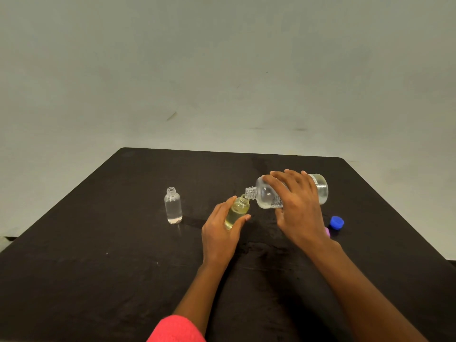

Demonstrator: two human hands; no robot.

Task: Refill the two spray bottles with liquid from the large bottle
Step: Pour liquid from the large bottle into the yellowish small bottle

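yellowish spray bottle tilted mid-table, left hand fingers curled round it. right hand fingers wrapped over large bottle, tipped flat, neck at small mouth. risk: mouths misalign, spill onto table.

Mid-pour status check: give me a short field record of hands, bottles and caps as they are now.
left hand: holds yellowish small bottle, tilted
right hand: grips large bottle, tipped near horizontal
mouths: large bottle's neck at the yellowish small bottle's opening
clear small bottle: upright, uncapped, apart to the left
blue cap: on table, right of the right hand
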